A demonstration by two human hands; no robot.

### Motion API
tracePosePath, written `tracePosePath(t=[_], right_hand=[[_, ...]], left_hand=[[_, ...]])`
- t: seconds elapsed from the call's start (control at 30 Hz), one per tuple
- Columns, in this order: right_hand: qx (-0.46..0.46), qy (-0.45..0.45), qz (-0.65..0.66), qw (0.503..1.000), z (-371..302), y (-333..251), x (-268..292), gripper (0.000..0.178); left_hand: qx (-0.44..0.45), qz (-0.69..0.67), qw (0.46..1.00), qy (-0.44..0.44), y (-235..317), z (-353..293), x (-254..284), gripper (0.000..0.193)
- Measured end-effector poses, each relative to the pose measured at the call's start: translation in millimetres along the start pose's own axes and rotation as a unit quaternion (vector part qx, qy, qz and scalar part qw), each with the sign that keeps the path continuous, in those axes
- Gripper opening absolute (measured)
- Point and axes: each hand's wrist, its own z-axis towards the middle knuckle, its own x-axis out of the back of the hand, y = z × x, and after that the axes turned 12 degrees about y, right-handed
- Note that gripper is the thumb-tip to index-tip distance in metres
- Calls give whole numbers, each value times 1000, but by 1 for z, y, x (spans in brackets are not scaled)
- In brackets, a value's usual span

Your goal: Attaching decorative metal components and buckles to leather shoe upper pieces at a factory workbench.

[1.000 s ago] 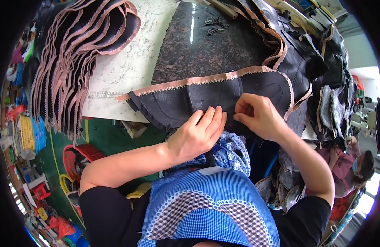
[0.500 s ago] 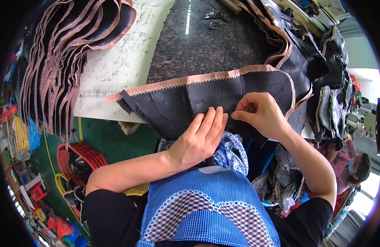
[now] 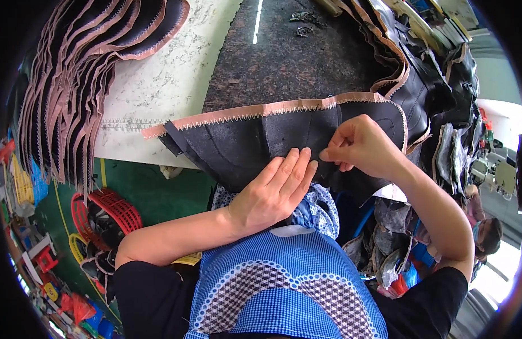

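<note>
A black leather-like piece [image 3: 233, 144] lies across the near edge of the table, its lower part hanging toward my lap. A pink-tan strip [image 3: 221, 117] with pale zigzag stitching runs along its far edge and curves round its right end. My left hand [image 3: 266, 192] rests on the near part of the piece, fingers stretched out and side by side. Just right of those fingertips, my right hand [image 3: 365, 147] is closed in a pinch low over the piece. What sits between its thumb and finger is hidden.
Stacked black pieces with pink stitched edges [image 3: 74, 73] droop over the table's left side. More black pieces [image 3: 416, 73] are heaped on the right. Small metal bits [image 3: 306, 20] lie on the dark stone slab [image 3: 266, 65]. Red basket [image 3: 122, 214] stands on the green floor. Another person [image 3: 487, 234] is at far right.
My right hand has turned slightly, and its lower fingers now show beneath the pinch. My left hand stays flat on the black piece. The whole view has shifted a little.
</note>
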Motion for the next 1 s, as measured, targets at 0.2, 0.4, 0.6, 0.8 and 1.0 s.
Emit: tracePosePath(t=[0.2,0.4,0.6,0.8,1.0], right_hand=[[-19,-15,-37,999,4,-4,2,26],[-4,-20,-89,996,1,-8,0,31],[122,54,-141,981,-8,7,-7,31],[367,106,-48,923,-6,14,-22,29],[241,88,-42,966,-4,5,-25,26]], left_hand=[[30,-39,999,-8,-3,-3,2,43],[19,-44,998,-27,-4,-11,1,52],[19,-45,999,-24,-1,-15,1,49],[54,-91,994,5,1,-20,-5,58],[55,-98,994,-4,2,-21,-2,58]])
